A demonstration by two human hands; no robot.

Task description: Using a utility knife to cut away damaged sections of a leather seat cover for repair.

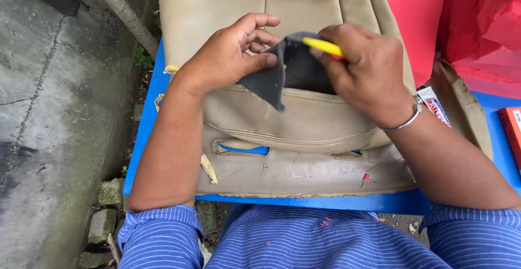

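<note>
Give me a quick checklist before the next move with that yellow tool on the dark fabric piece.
1. Left hand pinches the dark grey fabric piece at its edge: ok.
2. Right hand grips the yellow-handled tool: ok.
3. Tool tip and where it meets the fabric: cannot tell, hidden behind fingers and fabric.
4. Left fingers clear of the tool tip: cannot tell.
5. Beige leather seat cover lies flat on the blue table under the hands: ok.
6. Small printed packet and red box at the right sit apart from the hands: ok.
</note>
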